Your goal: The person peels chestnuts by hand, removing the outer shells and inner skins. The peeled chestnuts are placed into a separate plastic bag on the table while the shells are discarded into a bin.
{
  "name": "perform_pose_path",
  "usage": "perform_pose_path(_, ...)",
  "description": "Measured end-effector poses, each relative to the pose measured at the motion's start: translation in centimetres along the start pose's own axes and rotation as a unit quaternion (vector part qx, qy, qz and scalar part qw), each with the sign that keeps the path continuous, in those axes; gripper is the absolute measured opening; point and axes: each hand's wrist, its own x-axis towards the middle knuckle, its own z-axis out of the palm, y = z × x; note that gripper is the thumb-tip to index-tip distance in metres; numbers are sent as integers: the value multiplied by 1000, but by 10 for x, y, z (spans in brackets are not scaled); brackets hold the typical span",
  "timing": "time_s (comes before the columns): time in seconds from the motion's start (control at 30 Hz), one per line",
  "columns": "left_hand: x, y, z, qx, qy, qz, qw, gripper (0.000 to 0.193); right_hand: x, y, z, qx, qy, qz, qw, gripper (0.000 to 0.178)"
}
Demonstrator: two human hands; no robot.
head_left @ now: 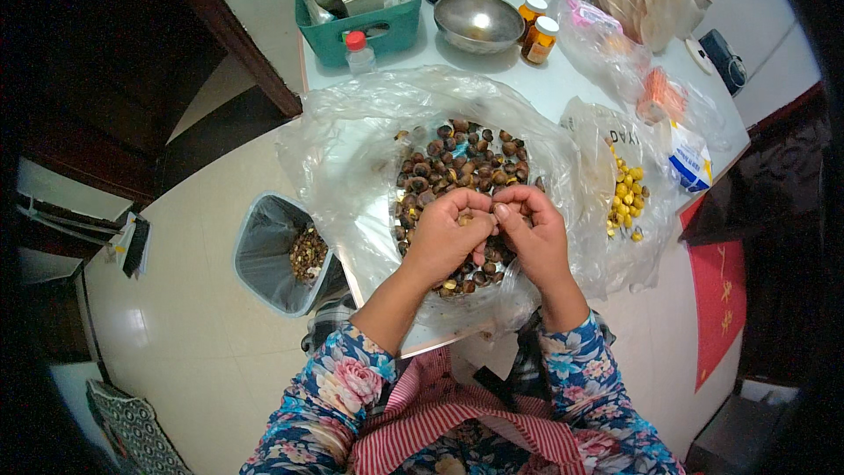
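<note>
Both hands meet over a heap of dark brown chestnuts (440, 174) lying on a spread clear plastic bag (352, 123) on the white table. My left hand (450, 233) is closed, with a small pale part of a chestnut (464, 220) showing between its curled fingers. Thumb and fingertips of my right hand (534, 233) are pinched against the left fingertips at the same chestnut, most of which the fingers hide. To the right, peeled yellow chestnuts (626, 196) are piled on a second plastic bag (591, 127).
Left of the table stands a lined trash bin (281, 255) with shells inside. Along the back are a green basket (369, 35), a red-capped bottle (359, 53), a steel bowl (479, 22) and two brown jars (539, 40). A blue-and-white packet (690, 158) lies at the right.
</note>
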Motion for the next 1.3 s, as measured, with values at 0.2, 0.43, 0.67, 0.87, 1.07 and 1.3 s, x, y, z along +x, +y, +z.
perform_pose_path(0.2, 0, 0, -2, -112, -27, -29, 993, 12, -1, 3, 2, -38, 23, -59, 997, 13)
perform_pose_path(0.43, 0, 2, -3, -148, -9, -78, 986, 8, 1, 6, 2, -172, 14, -149, 974, 11)
perform_pose_path(0.67, -3, 5, 1, -138, 19, -79, 987, 7, 0, 3, 5, -278, 6, -226, 934, 10)
perform_pose_path(0.87, -5, 2, 4, -152, 46, -62, 985, 6, 1, 5, 7, -281, 3, -249, 927, 12)
perform_pose_path(1.07, -7, -2, 7, -181, 66, -66, 979, 5, 2, 7, 9, -288, 19, -265, 920, 11)
perform_pose_path(1.3, -6, 1, 5, -165, 36, -84, 982, 5, 2, 3, 3, 170, 20, 105, 980, 19)
